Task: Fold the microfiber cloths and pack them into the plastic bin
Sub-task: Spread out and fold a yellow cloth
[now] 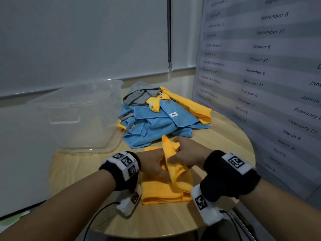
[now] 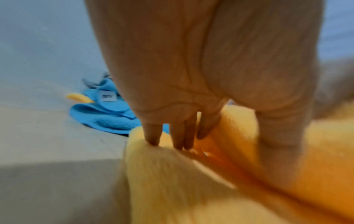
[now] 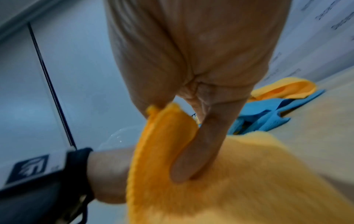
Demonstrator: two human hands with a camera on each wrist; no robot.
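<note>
A yellow microfiber cloth [image 1: 163,190] lies partly folded on the round wooden table [image 1: 225,136] right in front of me. My left hand [image 1: 159,163] rests on it, and the left wrist view shows straight fingers [image 2: 178,136] pressing into a crease of the cloth [image 2: 172,189]. My right hand [image 1: 176,153] pinches a raised flap of the same cloth [image 3: 164,136] between its thumb [image 3: 199,151] and its fingers; the flap stands up between the two hands. The clear plastic bin [image 1: 78,117] sits at the table's left and looks empty.
A loose pile of blue, yellow and grey cloths [image 1: 156,119] lies behind my hands, right of the bin. A wall poster with dates [image 1: 260,70] closes the right side. A black cable [image 1: 97,216] runs off the near table edge.
</note>
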